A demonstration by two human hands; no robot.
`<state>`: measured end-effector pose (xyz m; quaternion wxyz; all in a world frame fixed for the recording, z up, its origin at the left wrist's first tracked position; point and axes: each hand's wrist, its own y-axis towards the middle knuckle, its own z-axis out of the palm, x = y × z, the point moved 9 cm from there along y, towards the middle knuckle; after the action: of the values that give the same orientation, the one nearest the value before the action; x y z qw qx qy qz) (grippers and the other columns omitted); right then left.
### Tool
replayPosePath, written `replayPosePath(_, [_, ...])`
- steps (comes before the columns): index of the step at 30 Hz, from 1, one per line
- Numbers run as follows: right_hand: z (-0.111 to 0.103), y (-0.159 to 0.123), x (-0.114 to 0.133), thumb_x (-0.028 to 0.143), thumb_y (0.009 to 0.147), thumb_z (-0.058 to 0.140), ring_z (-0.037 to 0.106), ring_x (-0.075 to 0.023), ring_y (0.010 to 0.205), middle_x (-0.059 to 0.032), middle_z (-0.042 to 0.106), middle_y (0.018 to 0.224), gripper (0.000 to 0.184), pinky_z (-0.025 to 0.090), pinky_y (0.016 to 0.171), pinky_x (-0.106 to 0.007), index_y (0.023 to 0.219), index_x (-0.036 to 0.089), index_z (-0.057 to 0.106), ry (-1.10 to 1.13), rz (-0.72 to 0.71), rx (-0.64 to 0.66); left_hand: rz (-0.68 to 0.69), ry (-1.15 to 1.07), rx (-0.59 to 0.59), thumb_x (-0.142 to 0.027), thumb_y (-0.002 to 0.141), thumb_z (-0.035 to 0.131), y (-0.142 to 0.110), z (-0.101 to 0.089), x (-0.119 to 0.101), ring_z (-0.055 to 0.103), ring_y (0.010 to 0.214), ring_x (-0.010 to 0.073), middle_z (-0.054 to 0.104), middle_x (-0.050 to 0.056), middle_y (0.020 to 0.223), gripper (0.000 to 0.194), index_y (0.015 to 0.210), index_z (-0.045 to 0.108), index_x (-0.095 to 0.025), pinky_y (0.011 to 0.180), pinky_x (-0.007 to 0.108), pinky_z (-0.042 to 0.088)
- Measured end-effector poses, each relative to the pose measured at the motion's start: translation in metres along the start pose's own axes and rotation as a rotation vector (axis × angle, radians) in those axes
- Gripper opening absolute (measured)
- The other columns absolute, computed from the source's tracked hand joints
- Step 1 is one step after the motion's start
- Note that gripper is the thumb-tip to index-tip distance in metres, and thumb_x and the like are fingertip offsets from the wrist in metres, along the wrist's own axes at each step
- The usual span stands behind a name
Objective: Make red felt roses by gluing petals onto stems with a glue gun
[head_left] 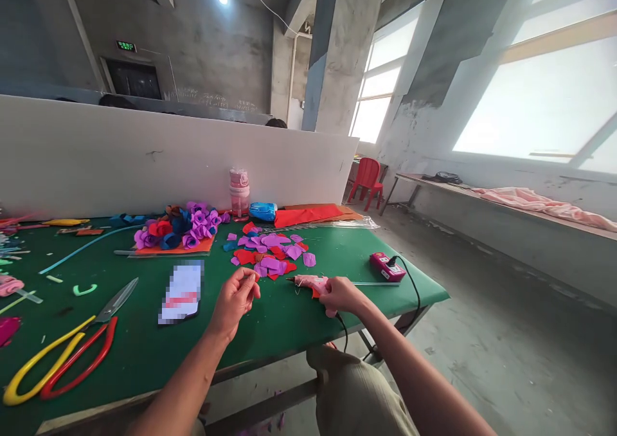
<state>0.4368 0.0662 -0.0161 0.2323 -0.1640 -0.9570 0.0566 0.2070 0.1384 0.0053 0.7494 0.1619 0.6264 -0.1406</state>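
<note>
My left hand (237, 298) is closed in a pinch above the table's near side, with a small bit of a red paper petal (257, 277) showing at the fingertips. Most of that petal is hidden by the fingers. My right hand (341, 296) grips a pink hot glue gun (311, 282), its nozzle pointing left towards my left hand. A clear glue stick (378, 284) lies behind that hand. Just beyond both hands spreads a loose heap of purple, red and blue paper petals (274, 240). Finished paper flowers (180, 226) in purple, red and blue are piled to the left.
A phone (180, 292) and big scissors (99, 333) lie on the green table (144, 372). A pink bottle (240, 195), a blue packet (263, 211) and red paper sheets (308, 215) stand along the white partition (193, 146). A pink power socket (387, 267) with a black cord sits right.
</note>
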Motion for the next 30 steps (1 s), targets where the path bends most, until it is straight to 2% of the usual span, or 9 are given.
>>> replayPosePath(7, [-0.04, 0.002, -0.027, 0.029, 0.069, 0.054, 0.061, -0.0183, 0.063, -0.007, 0.068, 0.07, 0.018, 0.029, 0.047, -0.023, 0.072, 0.019, 0.068, -0.189, 0.133, -0.26, 0.006, 0.031, -0.034, -0.046, 0.073, 0.059, -0.002, -0.005, -0.005, 0.028, 0.037, 0.0041, 0.047, -0.007, 0.049, 0.031, 0.085, 0.054, -0.018, 0.036, 0.015, 0.017])
replayPosePath(11, [-0.047, 0.009, -0.051, 0.033, 0.07, 0.055, 0.062, -0.0189, 0.064, -0.0068, 0.067, 0.07, 0.018, 0.029, 0.046, -0.023, 0.068, 0.019, 0.067, -0.248, 0.225, -0.235, 0.007, -0.003, -0.092, -0.044, 0.071, 0.061, -0.004, -0.009, -0.01, 0.029, 0.037, 0.0036, 0.051, -0.006, 0.051, 0.028, 0.078, 0.052, -0.018, 0.037, 0.016, 0.019])
replayPosePath(14, [-0.054, 0.008, -0.053, 0.038, 0.07, 0.057, 0.062, -0.0206, 0.067, -0.0076, 0.068, 0.073, 0.021, 0.031, 0.047, -0.023, 0.068, 0.019, 0.067, -0.257, 0.253, -0.235, 0.02, -0.011, -0.112, -0.044, 0.071, 0.062, -0.006, -0.011, -0.015, 0.031, 0.037, 0.004, 0.052, -0.005, 0.052, 0.028, 0.076, 0.052, -0.018, 0.037, 0.016, 0.02])
replayPosePath(16, [-0.063, 0.011, -0.037, 0.046, 0.073, 0.055, 0.062, -0.0224, 0.072, -0.0089, 0.068, 0.08, 0.03, 0.033, 0.05, -0.025, 0.077, 0.019, 0.067, -0.25, 0.233, -0.297, 0.027, -0.012, -0.125, -0.043, 0.071, 0.061, -0.006, -0.014, -0.016, 0.034, 0.038, 0.0044, 0.053, -0.005, 0.053, 0.027, 0.077, 0.052, -0.018, 0.037, 0.016, 0.022])
replayPosePath(18, [-0.067, 0.024, -0.002, 0.047, 0.076, 0.052, 0.062, -0.0219, 0.077, -0.0079, 0.069, 0.084, 0.032, 0.035, 0.053, -0.025, 0.086, 0.021, 0.066, -0.225, 0.117, -0.362, 0.033, -0.019, -0.162, -0.043, 0.071, 0.061, -0.005, -0.018, -0.016, 0.036, 0.038, 0.005, 0.054, -0.005, 0.054, 0.027, 0.079, 0.052, -0.019, 0.037, 0.017, 0.023])
replayPosePath(21, [-0.05, 0.062, 0.062, 0.034, 0.086, 0.041, 0.061, -0.0187, 0.084, -0.0058, 0.069, 0.091, 0.027, 0.038, 0.062, -0.024, 0.091, 0.022, 0.065, -0.21, -0.097, -0.32, 0.049, -0.037, -0.222, -0.042, 0.07, 0.062, -0.002, -0.025, -0.014, 0.037, 0.038, 0.0054, 0.054, -0.006, 0.054, 0.027, 0.079, 0.052, -0.019, 0.036, 0.017, 0.025])
replayPosePath(24, [-0.021, 0.104, 0.105, 0.022, 0.082, 0.05, 0.059, -0.0181, 0.095, -0.0056, 0.066, 0.104, 0.026, 0.039, 0.07, -0.022, 0.105, 0.022, 0.062, -0.208, -0.212, -0.247, 0.057, -0.041, -0.23, -0.042, 0.071, 0.061, 0.001, -0.027, -0.011, 0.037, 0.038, 0.0053, 0.054, -0.006, 0.054, 0.026, 0.079, 0.053, -0.019, 0.036, 0.017, 0.025])
replayPosePath(27, [0.002, 0.134, 0.122, 0.019, 0.074, 0.062, 0.057, -0.0203, 0.101, -0.0082, 0.063, 0.112, 0.044, 0.04, 0.072, -0.022, 0.117, 0.02, 0.054, -0.213, -0.253, -0.188, 0.055, -0.029, -0.228, -0.042, 0.072, 0.06, 0.002, -0.029, -0.009, 0.037, 0.039, 0.0051, 0.053, -0.006, 0.054, 0.025, 0.08, 0.053, -0.019, 0.036, 0.017, 0.026])
replayPosePath(30, [0.013, 0.152, 0.122, 0.019, 0.069, 0.066, 0.059, -0.0233, 0.096, -0.0127, 0.064, 0.106, 0.048, 0.041, 0.071, -0.025, 0.115, 0.014, 0.054, -0.209, -0.224, -0.166, 0.052, -0.02, -0.224, -0.042, 0.073, 0.06, 0.002, -0.032, -0.008, 0.037, 0.039, 0.0054, 0.053, -0.006, 0.054, 0.026, 0.081, 0.053, -0.019, 0.036, 0.017, 0.026])
